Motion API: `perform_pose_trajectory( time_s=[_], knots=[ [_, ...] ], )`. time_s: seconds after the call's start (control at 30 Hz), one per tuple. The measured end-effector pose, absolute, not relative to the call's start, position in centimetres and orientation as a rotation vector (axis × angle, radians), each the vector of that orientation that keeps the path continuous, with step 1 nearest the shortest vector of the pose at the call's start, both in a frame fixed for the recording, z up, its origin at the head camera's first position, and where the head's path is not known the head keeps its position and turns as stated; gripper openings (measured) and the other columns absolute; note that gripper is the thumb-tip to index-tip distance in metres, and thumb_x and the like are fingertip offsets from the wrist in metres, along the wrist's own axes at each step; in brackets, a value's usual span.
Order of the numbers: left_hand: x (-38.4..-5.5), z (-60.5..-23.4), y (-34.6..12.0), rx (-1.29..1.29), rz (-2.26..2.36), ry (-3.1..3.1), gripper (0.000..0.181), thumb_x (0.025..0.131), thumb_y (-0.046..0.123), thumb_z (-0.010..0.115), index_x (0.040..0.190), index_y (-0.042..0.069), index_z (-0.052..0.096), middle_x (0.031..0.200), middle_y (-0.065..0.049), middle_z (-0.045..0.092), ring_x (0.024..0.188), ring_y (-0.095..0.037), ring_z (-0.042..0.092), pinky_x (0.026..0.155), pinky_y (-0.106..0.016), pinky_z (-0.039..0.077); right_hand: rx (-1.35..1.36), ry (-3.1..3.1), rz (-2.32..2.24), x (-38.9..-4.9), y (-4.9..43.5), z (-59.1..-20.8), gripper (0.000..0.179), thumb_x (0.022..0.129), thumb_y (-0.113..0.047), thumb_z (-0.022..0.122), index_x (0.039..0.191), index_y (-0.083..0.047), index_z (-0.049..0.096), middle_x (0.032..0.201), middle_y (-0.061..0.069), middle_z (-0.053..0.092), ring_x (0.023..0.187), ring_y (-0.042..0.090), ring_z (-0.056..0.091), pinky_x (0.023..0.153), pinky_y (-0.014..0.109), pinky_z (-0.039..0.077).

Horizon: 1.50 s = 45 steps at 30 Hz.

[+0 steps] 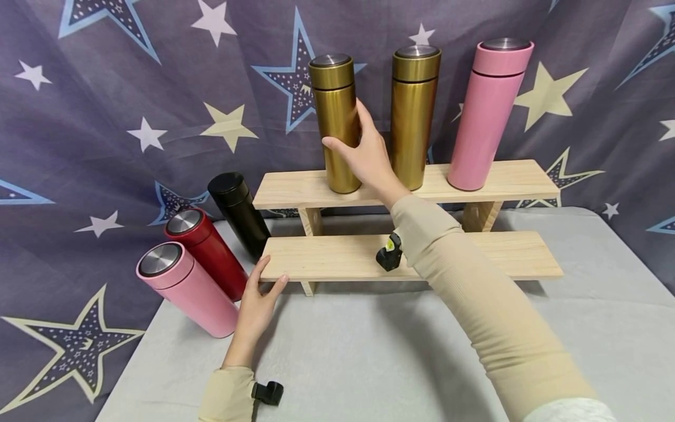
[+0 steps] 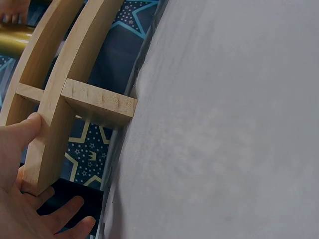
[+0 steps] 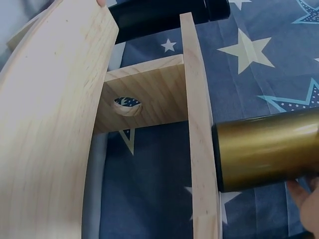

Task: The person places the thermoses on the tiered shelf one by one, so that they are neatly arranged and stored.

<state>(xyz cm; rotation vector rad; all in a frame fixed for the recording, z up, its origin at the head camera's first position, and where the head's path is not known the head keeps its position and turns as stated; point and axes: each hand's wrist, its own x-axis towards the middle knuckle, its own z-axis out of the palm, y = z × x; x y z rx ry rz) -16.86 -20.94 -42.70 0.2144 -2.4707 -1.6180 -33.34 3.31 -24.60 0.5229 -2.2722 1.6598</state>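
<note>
My right hand [image 1: 372,157] grips the left gold thermos bottle [image 1: 333,105], thumb across its front and fingers round its right side. The bottle is upright, its base right at the upper board of a two-tier wooden shelf [image 1: 287,186]. In the right wrist view, the gold bottle [image 3: 269,149] has its dark base rim against the board. My left hand [image 1: 255,313] holds the left end of the lower board [image 1: 327,258]. Its thumb lies on the front edge in the left wrist view, with the fingers of the left hand [image 2: 20,209] round the end and underneath.
A second gold bottle [image 1: 415,117] and a tall pink bottle [image 1: 490,117] stand on the upper board. Left of the shelf, a black bottle [image 1: 239,214], a red bottle [image 1: 208,255] and a pink bottle [image 1: 192,293] stand on the grey-covered table [image 1: 337,351]. A star-patterned curtain [image 1: 179,105] hangs behind.
</note>
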Motion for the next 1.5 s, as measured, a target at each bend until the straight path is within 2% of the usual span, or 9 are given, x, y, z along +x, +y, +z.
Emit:
perform_pose_trajectory(
  time_s=[0.17, 0.43, 0.63, 0.77, 1.0, 1.33, 1.5],
  knots=[
    [-16.8, -42.7, -20.9, 0.218, -1.618, -2.469, 0.069, 0.097, 0.025, 0.067, 0.155, 0.011, 0.032, 0.163, -0.009, 0.019, 0.132, -0.036, 0.046, 0.099, -0.047, 0.045, 0.525, -2.293, 1.652, -33.4, 3.4, -24.5, 0.094, 0.087, -0.043, 0.075, 0.159, -0.026, 0.018, 0.154, -0.003, 0.038, 0.131, 0.008, 0.044, 0.105, 0.023, 0.035],
    [-16.8, -42.7, -20.9, 0.219, -1.618, -2.466, 0.068, 0.097, 0.025, 0.067, 0.154, 0.011, 0.033, 0.163, -0.009, 0.02, 0.132, -0.036, 0.045, 0.1, -0.047, 0.044, 0.495, -2.368, 1.653, -32.9, 3.4, -24.6, 0.092, 0.091, -0.044, 0.07, 0.16, -0.026, 0.012, 0.16, -0.005, 0.028, 0.138, 0.011, 0.037, 0.111, 0.027, 0.03],
    [-16.7, -42.7, -20.9, 0.225, -1.61, -2.474, 0.068, 0.097, 0.025, 0.066, 0.154, 0.011, 0.033, 0.163, -0.009, 0.02, 0.134, -0.038, 0.044, 0.101, -0.048, 0.044, 0.544, -2.293, 1.683, -32.3, 3.7, -25.1, 0.086, 0.093, -0.035, 0.07, 0.159, -0.022, 0.017, 0.156, 0.0, 0.034, 0.137, 0.012, 0.039, 0.111, 0.029, 0.033],
    [-16.7, -42.8, -20.9, 0.225, -1.609, -2.477, 0.068, 0.097, 0.026, 0.066, 0.154, 0.011, 0.033, 0.162, -0.009, 0.02, 0.133, -0.037, 0.045, 0.1, -0.048, 0.045, 0.557, -2.267, 1.708, -31.5, 4.2, -25.3, 0.083, 0.094, -0.035, 0.069, 0.159, -0.022, 0.02, 0.157, 0.001, 0.033, 0.14, 0.01, 0.035, 0.113, 0.031, 0.032],
    [-16.7, -42.7, -20.9, 0.227, -1.601, -2.479, 0.068, 0.097, 0.026, 0.067, 0.155, 0.012, 0.033, 0.162, -0.008, 0.021, 0.134, -0.036, 0.043, 0.102, -0.047, 0.043, 0.613, -2.198, 1.695, -30.4, 5.1, -25.8, 0.077, 0.094, -0.031, 0.069, 0.157, -0.018, 0.027, 0.149, 0.0, 0.043, 0.135, 0.007, 0.041, 0.111, 0.03, 0.032],
    [-16.7, -42.7, -21.0, 0.226, -1.616, -2.48, 0.069, 0.097, 0.027, 0.066, 0.155, 0.011, 0.031, 0.163, -0.008, 0.019, 0.136, -0.037, 0.04, 0.104, -0.049, 0.042, 0.677, -2.14, 1.75, -28.1, 6.6, -26.3, 0.068, 0.096, -0.024, 0.068, 0.154, -0.018, 0.034, 0.148, 0.004, 0.045, 0.134, 0.011, 0.043, 0.11, 0.03, 0.034],
    [-16.7, -42.7, -21.0, 0.215, -1.628, -2.475, 0.07, 0.097, 0.026, 0.067, 0.155, 0.011, 0.031, 0.163, -0.008, 0.018, 0.135, -0.037, 0.042, 0.103, -0.049, 0.043, 0.731, -2.078, 1.767, -26.8, 7.4, -26.5, 0.064, 0.096, -0.02, 0.068, 0.152, -0.016, 0.038, 0.145, 0.004, 0.049, 0.132, 0.014, 0.046, 0.11, 0.035, 0.035]
  ],
)
